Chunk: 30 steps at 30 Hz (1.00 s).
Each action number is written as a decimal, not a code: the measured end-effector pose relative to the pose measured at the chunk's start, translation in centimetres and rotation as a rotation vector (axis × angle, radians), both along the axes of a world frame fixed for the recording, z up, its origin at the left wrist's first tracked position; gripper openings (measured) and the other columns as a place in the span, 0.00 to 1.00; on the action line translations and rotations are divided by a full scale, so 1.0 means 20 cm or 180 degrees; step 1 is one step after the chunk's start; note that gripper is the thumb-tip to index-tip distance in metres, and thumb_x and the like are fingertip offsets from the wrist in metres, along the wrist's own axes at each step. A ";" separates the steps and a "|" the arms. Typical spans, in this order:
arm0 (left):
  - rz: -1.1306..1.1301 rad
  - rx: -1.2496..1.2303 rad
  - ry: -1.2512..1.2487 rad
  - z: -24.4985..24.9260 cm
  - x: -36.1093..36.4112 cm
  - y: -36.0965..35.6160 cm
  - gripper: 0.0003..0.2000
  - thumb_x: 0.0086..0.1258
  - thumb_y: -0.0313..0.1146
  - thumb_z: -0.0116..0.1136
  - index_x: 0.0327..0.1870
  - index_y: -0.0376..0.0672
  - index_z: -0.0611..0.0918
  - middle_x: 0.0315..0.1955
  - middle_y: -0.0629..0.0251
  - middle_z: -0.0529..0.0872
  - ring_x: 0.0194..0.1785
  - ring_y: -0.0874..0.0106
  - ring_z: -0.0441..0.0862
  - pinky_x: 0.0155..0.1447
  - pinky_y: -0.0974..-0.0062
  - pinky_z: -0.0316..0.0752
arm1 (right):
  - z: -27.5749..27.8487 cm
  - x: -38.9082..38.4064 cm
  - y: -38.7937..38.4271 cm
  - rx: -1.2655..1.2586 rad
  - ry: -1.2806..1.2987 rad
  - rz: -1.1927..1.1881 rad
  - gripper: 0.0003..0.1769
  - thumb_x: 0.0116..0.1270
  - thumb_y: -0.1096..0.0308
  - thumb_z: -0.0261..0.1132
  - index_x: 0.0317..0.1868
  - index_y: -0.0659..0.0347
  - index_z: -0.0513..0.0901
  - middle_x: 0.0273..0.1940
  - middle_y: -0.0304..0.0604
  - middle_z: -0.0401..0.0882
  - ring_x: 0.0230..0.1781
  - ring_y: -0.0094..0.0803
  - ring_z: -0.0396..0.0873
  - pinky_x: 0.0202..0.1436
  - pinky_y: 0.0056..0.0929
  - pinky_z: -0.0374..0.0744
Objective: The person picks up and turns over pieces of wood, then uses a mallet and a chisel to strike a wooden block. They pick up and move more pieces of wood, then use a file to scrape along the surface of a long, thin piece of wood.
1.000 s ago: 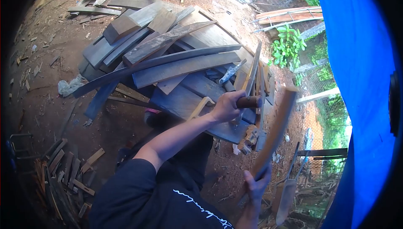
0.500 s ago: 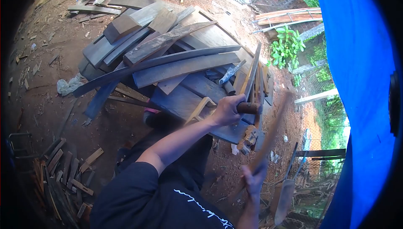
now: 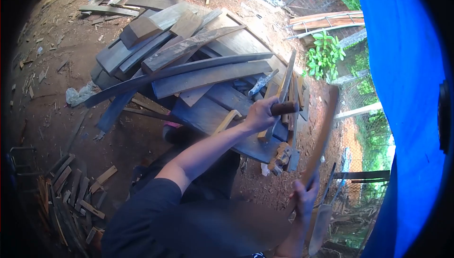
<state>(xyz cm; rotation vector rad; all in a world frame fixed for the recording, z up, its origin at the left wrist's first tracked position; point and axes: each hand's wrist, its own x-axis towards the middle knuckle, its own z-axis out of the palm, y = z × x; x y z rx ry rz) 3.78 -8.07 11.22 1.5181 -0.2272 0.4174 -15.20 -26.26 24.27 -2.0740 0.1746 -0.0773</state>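
Observation:
My left hand (image 3: 259, 115) is closed on a dark brown round wooden bar (image 3: 286, 108), held over the near right part of the plank-covered bench (image 3: 201, 111). Its other end is hidden in my fist. Lower right, my right hand (image 3: 305, 195) grips a long brown wooden strip (image 3: 321, 133), slightly blurred, which slants upward past the bench's right side. The two held pieces are apart. Beneath my left forearm lies a pale angled wooden piece (image 3: 226, 122). A carved-looking yellowish wood block (image 3: 281, 158) sits at the bench corner.
Planks and offcuts (image 3: 208, 76) are heaped across the bench, some overhanging its left side. Wood scraps (image 3: 78, 194) lie on the ground lower left. A blue tarp (image 3: 402, 59) hangs at right, near a shovel-like tool (image 3: 321, 227). A blurred brownish patch covers part of my shirt.
My right hand has moved up and to the right with the wooden strip. My left hand has risen slightly with the round bar. A blurred brownish patch now covers the shirt's lettering.

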 end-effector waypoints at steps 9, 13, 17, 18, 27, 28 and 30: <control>-0.0545 -0.0276 0.0341 -0.03 0.17 0.04 0.13 0.60 0.28 0.64 0.45 0.39 0.79 0.29 0.66 0.80 0.34 0.77 0.76 0.40 0.75 0.73 | 0.03 0.20 0.02 -0.1012 0.0269 0.0635 0.32 0.57 0.57 0.72 0.56 0.61 0.69 0.36 0.38 0.72 0.33 0.25 0.75 0.30 0.25 0.78; -0.0592 -0.0467 0.0291 -0.04 0.18 0.07 0.15 0.62 0.28 0.63 0.50 0.37 0.78 0.33 0.67 0.80 0.38 0.80 0.75 0.45 0.77 0.74 | 0.12 0.13 0.18 0.0001 -0.0162 -0.0259 0.31 0.56 0.56 0.73 0.55 0.62 0.71 0.40 0.41 0.75 0.36 0.24 0.75 0.44 0.28 0.76; -0.0678 -0.0392 0.0400 -0.05 0.18 0.05 0.15 0.65 0.27 0.63 0.51 0.37 0.78 0.35 0.68 0.79 0.39 0.80 0.75 0.48 0.78 0.73 | -0.06 0.28 0.09 -0.0950 0.0248 0.0667 0.31 0.56 0.58 0.75 0.54 0.64 0.72 0.40 0.41 0.76 0.39 0.27 0.77 0.44 0.28 0.77; -0.0635 -0.0434 0.0328 -0.06 0.19 0.05 0.15 0.65 0.27 0.63 0.52 0.37 0.77 0.36 0.68 0.79 0.40 0.81 0.75 0.48 0.79 0.73 | -0.05 0.28 0.09 -0.0945 0.0221 0.0675 0.31 0.56 0.58 0.75 0.54 0.64 0.72 0.40 0.41 0.76 0.39 0.27 0.77 0.44 0.28 0.77; -0.0592 -0.0716 0.0214 -0.08 0.18 0.03 0.16 0.64 0.28 0.63 0.53 0.39 0.77 0.33 0.66 0.80 0.37 0.78 0.77 0.45 0.77 0.74 | -0.06 0.26 0.08 -0.0667 0.0115 0.0541 0.27 0.57 0.61 0.74 0.51 0.63 0.71 0.38 0.39 0.75 0.39 0.29 0.77 0.45 0.29 0.76; -0.0713 -0.0712 0.0343 -0.08 0.20 0.04 0.16 0.67 0.27 0.63 0.54 0.39 0.75 0.36 0.71 0.77 0.39 0.82 0.73 0.45 0.81 0.73 | -0.04 0.28 0.06 -0.0695 0.0355 0.0623 0.28 0.57 0.62 0.74 0.52 0.63 0.71 0.37 0.40 0.75 0.39 0.29 0.78 0.45 0.29 0.77; -0.0684 -0.0724 0.0334 -0.07 0.19 0.07 0.16 0.67 0.27 0.63 0.54 0.39 0.75 0.35 0.72 0.76 0.38 0.82 0.73 0.45 0.81 0.72 | 0.00 0.25 0.06 -0.0596 0.0104 0.0677 0.28 0.57 0.61 0.74 0.52 0.62 0.70 0.38 0.40 0.77 0.37 0.30 0.79 0.42 0.30 0.78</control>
